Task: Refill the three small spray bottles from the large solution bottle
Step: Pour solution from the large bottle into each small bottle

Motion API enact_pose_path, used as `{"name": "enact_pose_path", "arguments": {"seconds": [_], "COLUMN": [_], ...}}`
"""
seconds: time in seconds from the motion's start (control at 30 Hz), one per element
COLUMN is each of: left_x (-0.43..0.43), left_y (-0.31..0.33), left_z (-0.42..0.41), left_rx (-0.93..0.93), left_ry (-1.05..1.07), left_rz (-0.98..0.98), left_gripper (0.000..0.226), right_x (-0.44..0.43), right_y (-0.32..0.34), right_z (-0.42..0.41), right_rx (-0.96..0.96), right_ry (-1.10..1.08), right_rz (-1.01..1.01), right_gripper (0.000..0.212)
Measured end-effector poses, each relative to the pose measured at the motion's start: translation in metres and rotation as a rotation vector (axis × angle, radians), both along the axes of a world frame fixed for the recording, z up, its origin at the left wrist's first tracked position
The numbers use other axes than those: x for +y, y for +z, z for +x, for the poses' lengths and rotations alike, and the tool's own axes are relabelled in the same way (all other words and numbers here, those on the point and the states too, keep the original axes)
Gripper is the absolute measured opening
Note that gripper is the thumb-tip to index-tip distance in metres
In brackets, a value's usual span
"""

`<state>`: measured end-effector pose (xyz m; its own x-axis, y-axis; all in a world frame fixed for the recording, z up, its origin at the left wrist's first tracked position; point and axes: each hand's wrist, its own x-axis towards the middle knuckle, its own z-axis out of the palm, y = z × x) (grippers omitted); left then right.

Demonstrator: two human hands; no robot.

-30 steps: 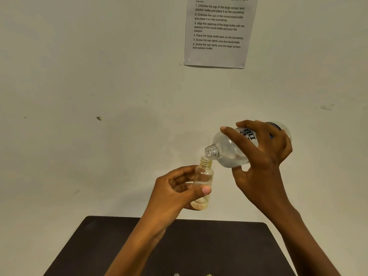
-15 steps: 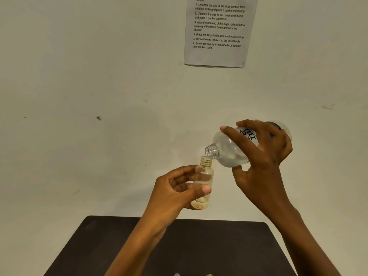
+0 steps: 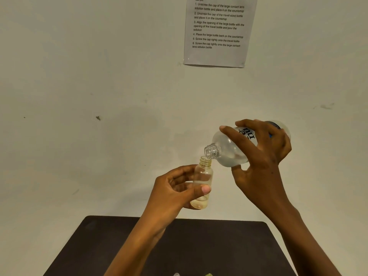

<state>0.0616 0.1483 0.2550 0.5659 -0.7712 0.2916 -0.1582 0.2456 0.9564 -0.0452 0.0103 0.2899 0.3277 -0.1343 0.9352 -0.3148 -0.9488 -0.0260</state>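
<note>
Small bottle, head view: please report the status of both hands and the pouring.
Left hand grips small bottle upright. Right hand holds large bottle tilted, mouth just over the small neck. Little liquid at small bottle's bottom. Nothing between them.

Both forearms are raised side by side, the left hand [image 3: 175,190] curled round a small bottle [image 3: 204,176] with thumb laid across it, the right hand [image 3: 260,156] clasped over a tilted large bottle [image 3: 229,152], fingers spread.

small bottle [image 3: 203,174]: upright, uncapped | large bottle [image 3: 229,152]: tilted, perhaps pouring
</note>
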Motion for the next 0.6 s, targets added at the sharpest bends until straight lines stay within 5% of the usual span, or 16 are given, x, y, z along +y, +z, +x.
{"name": "enact_pose_path", "arguments": {"seconds": [0.6], "left_x": [-0.0011], "left_y": [0.0], "left_z": [0.001], "left_rx": [0.017], "left_ry": [0.0], "left_rz": [-0.013], "left_gripper": [0.042], "right_x": [-0.001], "right_y": [0.0004], "right_z": [0.0005], "right_rx": [-0.003], "right_ry": [-0.002], "right_rz": [-0.014], "right_gripper": [0.07]}}
